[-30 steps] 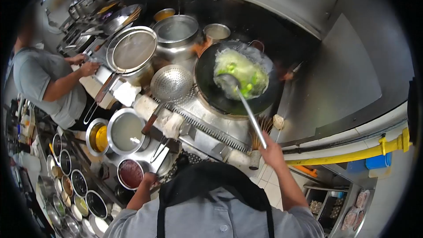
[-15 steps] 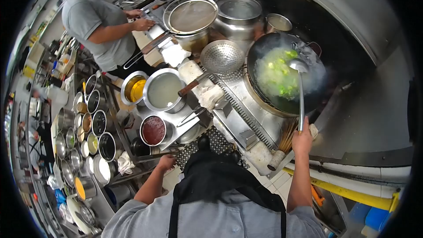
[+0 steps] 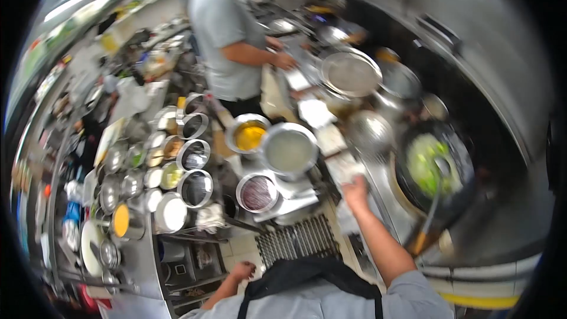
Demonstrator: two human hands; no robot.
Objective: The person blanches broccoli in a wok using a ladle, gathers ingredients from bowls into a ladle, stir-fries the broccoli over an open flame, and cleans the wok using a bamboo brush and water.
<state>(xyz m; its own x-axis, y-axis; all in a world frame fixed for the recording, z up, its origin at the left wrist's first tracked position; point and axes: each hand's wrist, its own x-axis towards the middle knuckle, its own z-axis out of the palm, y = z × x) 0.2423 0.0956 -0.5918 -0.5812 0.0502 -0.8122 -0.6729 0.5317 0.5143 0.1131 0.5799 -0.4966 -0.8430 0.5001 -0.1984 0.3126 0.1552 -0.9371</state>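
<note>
My right hand (image 3: 355, 194) is stretched over the stove's front edge, close to a white cloth (image 3: 346, 168). Its fingers look apart and seem to hold nothing, though motion blurs them. To its right a dark wok (image 3: 407, 139) holds green vegetables (image 3: 422, 165) in pale liquid. A ladle (image 3: 435, 204) rests in the wok, its wooden handle leaning over the near rim, untouched. A perforated strainer (image 3: 370, 132) sits beyond my hand. Low at my left side hangs my left hand (image 3: 242, 271), loosely open with nothing visible in it, beside the shelving.
A co-worker in a grey shirt (image 3: 221, 20) stands at the far left of the stove. Pots of yellow liquid (image 3: 250, 136), cloudy liquid (image 3: 289, 150) and dark red contents (image 3: 257, 193) stand left of my right hand. Several ingredient containers (image 3: 195, 188) crowd the left counter.
My right hand has let go of the ladle and moved left to the stove's edge. The ladle stays in the wok. The view has swung left, and my left hand still hangs low.
</note>
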